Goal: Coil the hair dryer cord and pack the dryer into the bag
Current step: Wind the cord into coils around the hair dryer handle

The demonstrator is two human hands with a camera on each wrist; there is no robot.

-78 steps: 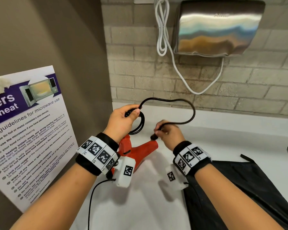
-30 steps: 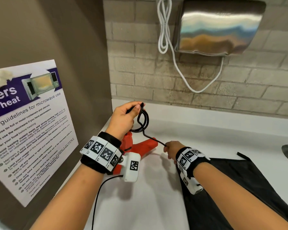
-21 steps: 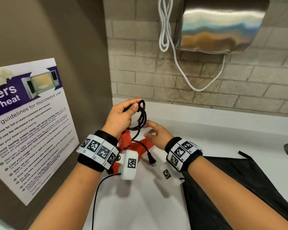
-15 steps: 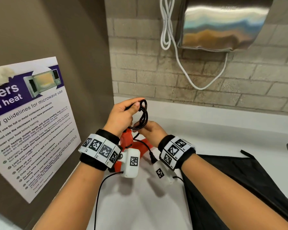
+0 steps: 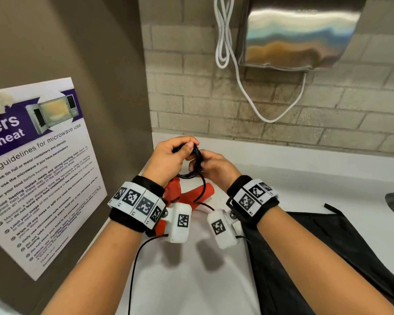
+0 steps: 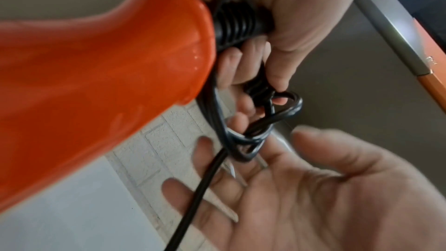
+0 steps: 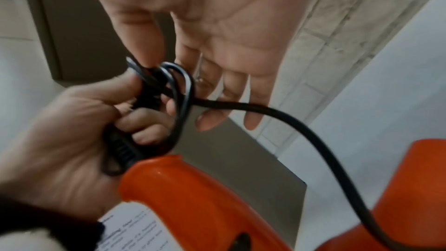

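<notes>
The black bag (image 5: 328, 251) lies flat on the white counter (image 5: 316, 178) to the right, with nothing seen inside it. The orange hair dryer (image 5: 187, 194) hangs just below both hands, its ribbed cord end inside the left palm. The left hand (image 5: 168, 160) grips the coiled black cord (image 5: 197, 164), thumb pinching the loops against curled fingers. The right hand (image 5: 216, 167) sits just beside it, fingers spread and nearly straight, its fingertips touching the coil while the loose cord end trails down.

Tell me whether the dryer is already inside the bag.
No: the orange dryer is out on the white counter, beside the flat black bag, with the cord held above it.
</notes>
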